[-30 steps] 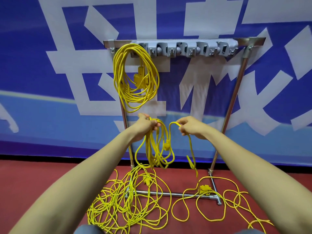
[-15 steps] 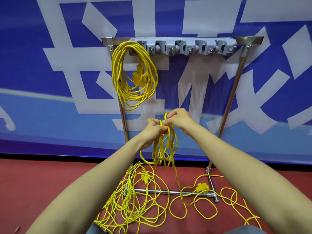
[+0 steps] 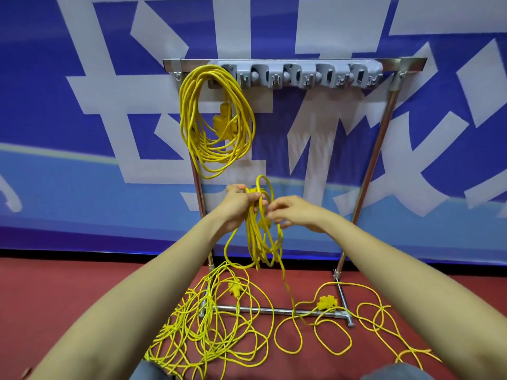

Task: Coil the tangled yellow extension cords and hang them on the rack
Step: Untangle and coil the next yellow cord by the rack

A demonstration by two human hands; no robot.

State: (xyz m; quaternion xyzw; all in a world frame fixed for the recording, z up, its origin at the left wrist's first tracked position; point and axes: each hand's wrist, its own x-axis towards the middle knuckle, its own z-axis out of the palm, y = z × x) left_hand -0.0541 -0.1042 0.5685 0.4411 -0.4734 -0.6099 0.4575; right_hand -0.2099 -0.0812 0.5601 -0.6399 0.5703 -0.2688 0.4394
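Observation:
My left hand (image 3: 238, 202) grips the top of a partly wound coil of yellow cord (image 3: 262, 237) that hangs in loops below my fist. Just to the right of the coil is my right hand (image 3: 295, 212), fingers loosely curled, holding nothing that I can make out. A free strand runs from the coil down to the floor. One finished yellow coil (image 3: 216, 119) hangs from the left end of the metal rack (image 3: 384, 133). Loose tangled cord (image 3: 214, 333) lies on the red floor below.
A grey strip of hooks (image 3: 307, 75) runs along the rack's top bar, right of the hung coil. The rack's base bar (image 3: 263, 310) lies on the floor with cord over it. A yellow socket block (image 3: 326, 302) and more loops (image 3: 378, 319) lie at right.
My right hand laid a new loop onto the coil in my left hand, then let go and drew slightly right and down. The coil has grown.

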